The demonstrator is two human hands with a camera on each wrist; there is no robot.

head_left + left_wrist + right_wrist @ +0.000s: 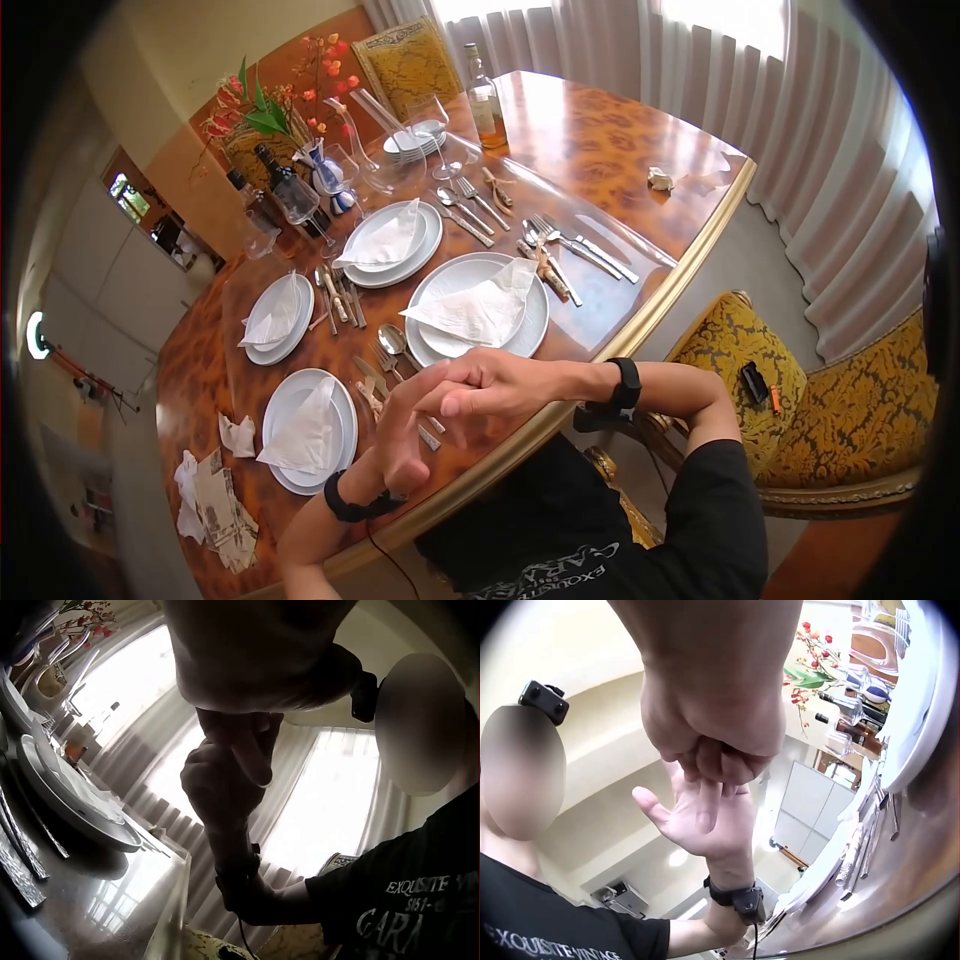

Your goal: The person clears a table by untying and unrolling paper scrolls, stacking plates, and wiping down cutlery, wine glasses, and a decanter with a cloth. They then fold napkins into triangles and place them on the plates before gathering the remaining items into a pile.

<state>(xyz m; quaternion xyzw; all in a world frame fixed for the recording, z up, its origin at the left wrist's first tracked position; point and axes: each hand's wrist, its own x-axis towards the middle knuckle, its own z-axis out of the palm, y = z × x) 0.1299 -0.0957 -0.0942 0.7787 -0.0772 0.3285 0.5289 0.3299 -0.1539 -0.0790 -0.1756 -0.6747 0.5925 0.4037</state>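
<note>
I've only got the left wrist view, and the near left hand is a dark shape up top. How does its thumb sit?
Observer: In the right wrist view, the left hand shows its palm, with the thumb sticking out to the side.

Operator: Anything on the chair seat beside the person's right arm?

Observer: The head view shows a small black object and an orange one on the yellow patterned seat.

Operator: And on the table, over on the left arm's side?

Observer: Also in the head view, printed papers lie on the table there.
</note>
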